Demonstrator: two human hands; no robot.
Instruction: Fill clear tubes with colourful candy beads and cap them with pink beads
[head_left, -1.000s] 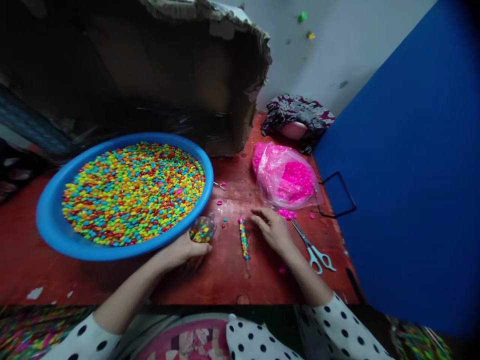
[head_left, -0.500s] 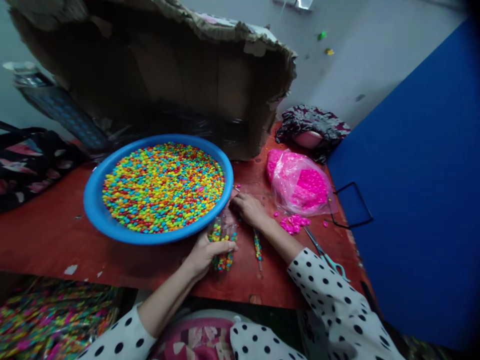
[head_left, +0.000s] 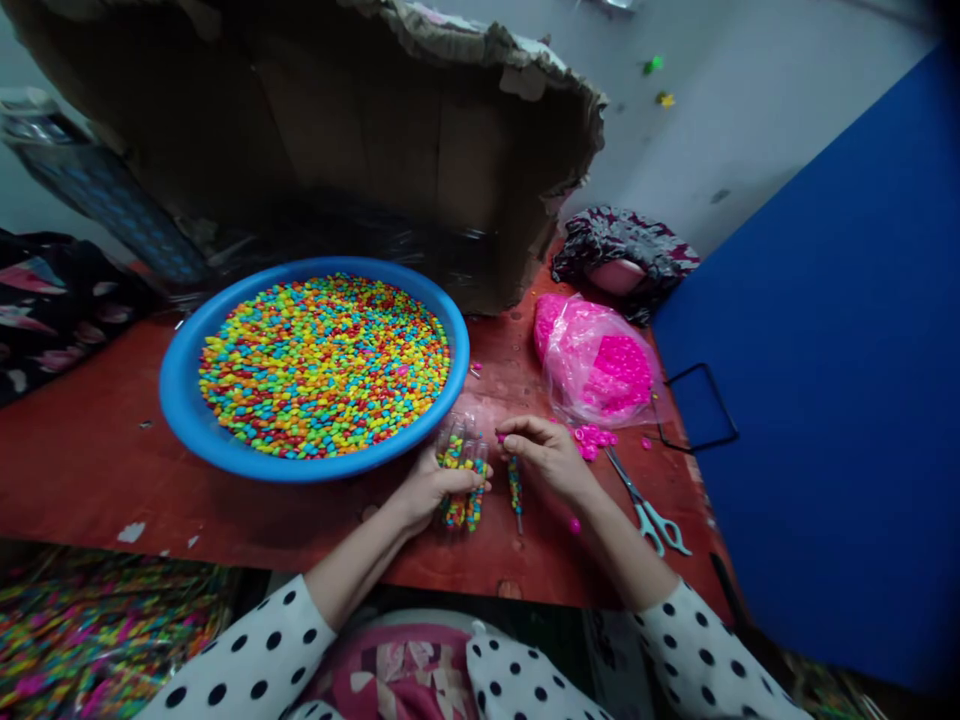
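Note:
My left hand (head_left: 427, 492) is wrapped round several clear plastic tubes (head_left: 471, 492) partly filled with coloured candies. Their open-looking upper ends point away from me, just right of the blue basin (head_left: 187, 420) of candies. Thumb and fingers of my right hand (head_left: 551, 455) are pinched on a small pink cap (head_left: 501, 438), close to the tops of those tubes. Below these fingertips, a single candy-filled tube (head_left: 515, 488) lies on the red table, its upper end hidden by the hand. More loose pink caps (head_left: 595, 438) lie in a small heap behind my right wrist.
A clear bag of pink caps (head_left: 600, 365) sits at the right, with scissors (head_left: 646, 505) nearer me. Behind the basin stands a torn cardboard box (head_left: 360, 150). A blue panel (head_left: 825, 380) borders the right side. Filled candy sticks (head_left: 97, 630) lie below the table's left edge.
My right hand has come back toward me and to the right, from beside the basin's rim, and now pinches a pink cap. My left hand with the tubes has shifted slightly right.

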